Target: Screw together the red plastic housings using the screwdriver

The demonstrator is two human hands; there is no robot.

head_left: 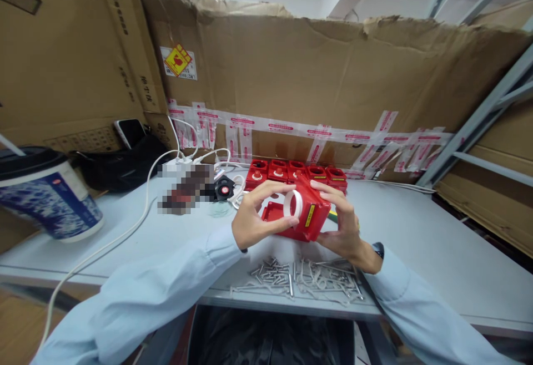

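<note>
My left hand (259, 216) pinches a white ring (292, 204) between thumb and fingers, at the left side of a red box-shaped housing (317, 222). Whether the ring is seated in the housing or only against it, I cannot tell. Around the right side of the housing is my right hand (342, 226), its fingers on the top edge and thumb low. A yellow label marks the housing's near face. Another red part (272, 213) shows behind the ring, partly hidden. Below the hands lie several silver screws (272, 273) and a tangle of pale stringy strips (328, 279).
Several red housings (278, 171) stand in a row at the back, some with white rings. Left are a black knob-like part (225, 188), white cables (146, 198), a black bag (120, 165), a phone (130, 132) and a large cup (50, 196). A cardboard wall (270, 71) closes off the back.
</note>
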